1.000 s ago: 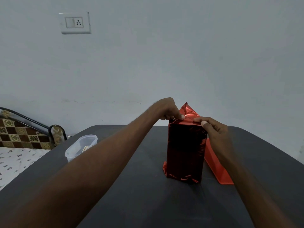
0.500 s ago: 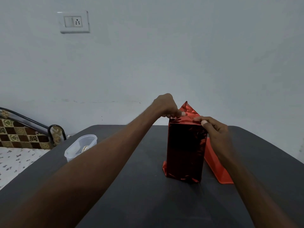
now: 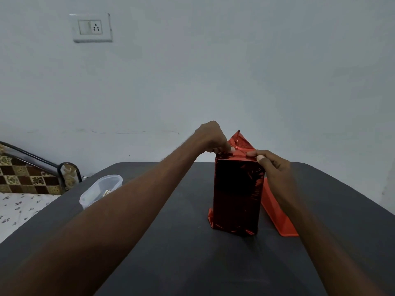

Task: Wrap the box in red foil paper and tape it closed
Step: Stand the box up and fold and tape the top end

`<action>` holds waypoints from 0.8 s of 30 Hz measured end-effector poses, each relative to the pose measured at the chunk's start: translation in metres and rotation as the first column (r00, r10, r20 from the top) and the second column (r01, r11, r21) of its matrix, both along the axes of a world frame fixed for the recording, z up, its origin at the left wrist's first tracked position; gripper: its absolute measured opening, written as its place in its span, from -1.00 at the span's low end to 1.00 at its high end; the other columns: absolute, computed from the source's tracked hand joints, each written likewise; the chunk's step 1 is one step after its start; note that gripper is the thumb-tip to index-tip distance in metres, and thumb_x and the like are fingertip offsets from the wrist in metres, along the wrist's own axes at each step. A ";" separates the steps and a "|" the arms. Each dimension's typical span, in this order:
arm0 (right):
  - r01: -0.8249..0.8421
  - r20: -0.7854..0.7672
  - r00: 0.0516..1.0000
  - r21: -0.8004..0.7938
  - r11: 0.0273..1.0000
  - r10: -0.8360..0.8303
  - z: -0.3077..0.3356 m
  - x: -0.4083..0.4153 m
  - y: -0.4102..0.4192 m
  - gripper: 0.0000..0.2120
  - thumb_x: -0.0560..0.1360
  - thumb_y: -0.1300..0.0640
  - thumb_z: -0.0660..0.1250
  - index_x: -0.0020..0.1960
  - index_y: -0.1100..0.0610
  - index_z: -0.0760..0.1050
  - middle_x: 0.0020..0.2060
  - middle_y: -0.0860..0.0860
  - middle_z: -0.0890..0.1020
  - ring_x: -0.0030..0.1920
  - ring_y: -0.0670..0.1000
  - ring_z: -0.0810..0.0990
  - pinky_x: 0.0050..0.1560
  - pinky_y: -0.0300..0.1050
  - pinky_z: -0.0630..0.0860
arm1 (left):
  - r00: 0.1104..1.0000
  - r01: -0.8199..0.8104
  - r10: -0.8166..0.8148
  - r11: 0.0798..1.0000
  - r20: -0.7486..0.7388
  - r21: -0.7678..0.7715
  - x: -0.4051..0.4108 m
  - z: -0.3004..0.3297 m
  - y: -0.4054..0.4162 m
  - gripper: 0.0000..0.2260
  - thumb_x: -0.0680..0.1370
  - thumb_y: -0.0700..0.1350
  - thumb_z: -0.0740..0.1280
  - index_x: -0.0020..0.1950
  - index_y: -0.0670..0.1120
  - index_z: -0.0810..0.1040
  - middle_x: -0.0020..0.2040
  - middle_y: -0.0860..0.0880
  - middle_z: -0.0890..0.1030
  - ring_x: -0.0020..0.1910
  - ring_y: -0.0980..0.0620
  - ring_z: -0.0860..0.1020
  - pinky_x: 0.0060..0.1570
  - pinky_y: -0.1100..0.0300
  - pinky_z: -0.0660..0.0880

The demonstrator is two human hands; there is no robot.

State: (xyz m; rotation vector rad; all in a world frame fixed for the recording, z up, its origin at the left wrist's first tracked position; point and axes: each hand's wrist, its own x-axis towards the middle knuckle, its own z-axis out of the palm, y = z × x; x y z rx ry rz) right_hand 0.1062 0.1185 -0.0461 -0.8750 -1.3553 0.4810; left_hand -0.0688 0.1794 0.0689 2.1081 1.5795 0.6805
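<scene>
Left hand fingers curled, pinching the foil fold at the top of the upright red foil-wrapped box; right hand pinching the top right edge. Box stands mid dark grey surface. Flat red sheet just behind it, clear plastic tub off left.

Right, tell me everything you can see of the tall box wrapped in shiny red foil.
The tall box wrapped in shiny red foil stands upright on the dark grey table, crinkled and reflective. At the top a triangular red foil flap sticks up unfolded. The left hand pinches the foil at the top's left edge; the right hand pinches its right corner. Foil juts out at the base. No tape is visible.
</scene>
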 end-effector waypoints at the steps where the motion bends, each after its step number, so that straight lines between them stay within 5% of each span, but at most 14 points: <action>1: -0.004 0.000 1.000 -0.003 1.000 0.004 0.000 0.000 0.000 -0.73 0.65 0.24 0.19 0.06 0.14 0.68 0.00 -0.01 0.72 0.11 -0.10 0.64 0.03 -0.39 0.51 | 1.000 -0.001 0.001 1.000 -0.008 0.020 0.000 0.000 -0.001 -0.74 0.35 -0.08 0.59 -0.17 -0.25 0.68 -0.33 -0.10 0.63 -0.35 -0.03 0.54 -0.24 0.15 0.53; 3: 0.000 0.010 1.000 -0.004 1.000 0.000 0.000 0.000 0.001 -0.73 0.66 0.24 0.19 0.07 0.13 0.68 0.01 -0.02 0.72 0.13 -0.11 0.63 0.04 -0.39 0.51 | 0.999 -0.011 0.015 0.996 -0.052 0.085 0.002 -0.002 -0.002 -0.74 0.34 -0.06 0.58 -0.11 -0.21 0.72 -0.25 -0.10 0.70 -0.26 -0.05 0.63 -0.04 0.09 0.61; 8: 0.007 0.009 1.000 0.011 1.000 -0.007 0.000 -0.001 0.000 -0.73 0.66 0.25 0.18 0.07 0.15 0.68 0.01 -0.01 0.71 0.08 -0.15 0.63 -0.01 -0.42 0.49 | 0.993 -0.039 0.059 0.982 -0.106 0.184 0.009 -0.005 -0.004 -0.66 0.28 0.03 0.61 -0.09 -0.15 0.69 -0.26 -0.07 0.69 -0.20 -0.04 0.65 -0.02 0.07 0.62; 11: 0.006 0.018 1.000 0.008 1.000 -0.006 -0.001 0.000 0.001 -0.72 0.66 0.25 0.18 0.08 0.13 0.68 0.01 -0.03 0.72 0.11 -0.13 0.63 0.05 -0.38 0.51 | 0.999 -0.037 0.039 0.997 -0.037 0.075 0.008 -0.002 -0.003 -0.74 0.34 -0.05 0.59 -0.23 -0.21 0.64 -0.35 -0.07 0.64 -0.38 0.01 0.56 -0.23 0.18 0.60; 15: 0.008 0.015 1.000 0.007 1.000 -0.009 -0.001 0.000 0.003 -0.72 0.66 0.25 0.19 0.07 0.13 0.69 0.01 -0.03 0.72 0.14 -0.07 0.64 0.18 -0.20 0.52 | 1.000 -0.008 0.010 0.993 0.019 -0.114 0.006 0.002 -0.004 -0.67 0.48 -0.11 0.51 -0.36 -0.13 0.42 -0.45 -0.03 0.43 -0.57 0.12 0.34 -0.60 0.39 0.24; 24: 0.001 -0.006 1.000 0.010 1.000 0.000 -0.001 0.000 0.002 -0.73 0.65 0.26 0.20 0.06 0.14 0.69 0.00 0.01 0.72 0.11 -0.06 0.64 0.02 -0.38 0.51 | 1.000 -0.022 0.022 0.978 -0.002 -0.208 0.007 0.004 -0.004 -0.70 0.51 -0.11 0.49 -0.30 -0.12 0.43 -0.39 -0.02 0.43 -0.45 0.09 0.33 -0.45 0.32 0.27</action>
